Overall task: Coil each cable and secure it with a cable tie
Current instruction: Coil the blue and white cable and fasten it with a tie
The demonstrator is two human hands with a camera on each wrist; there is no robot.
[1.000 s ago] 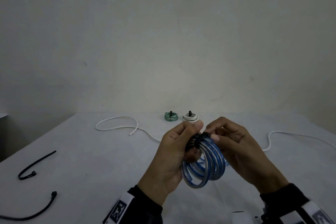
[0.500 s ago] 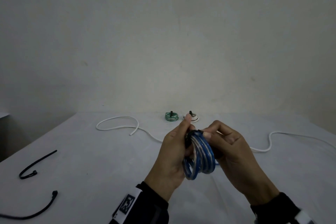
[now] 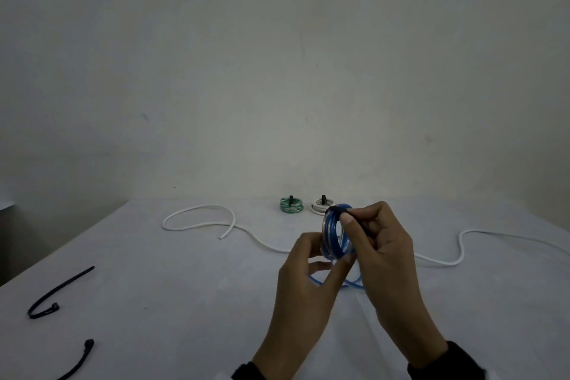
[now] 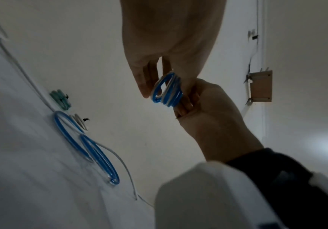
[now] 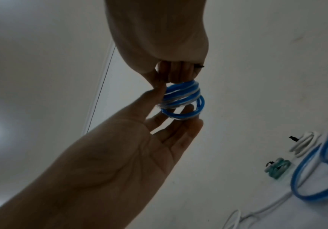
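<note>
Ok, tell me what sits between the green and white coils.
Nothing: the head view shows bare table between the green coil and the white coil.

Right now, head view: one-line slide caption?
Left hand steadies blue cable coil while right hand pinches black cable tie around it.

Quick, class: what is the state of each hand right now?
Left hand: pinches the blue cable coil.
Right hand: pinches the black cable tie wrapped on that coil.

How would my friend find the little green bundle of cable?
Look at the far edge of the white table, where it meets the wall. Two small tied coils lie side by side there. The green coil is the left one; the white coil sits to its right.
</note>
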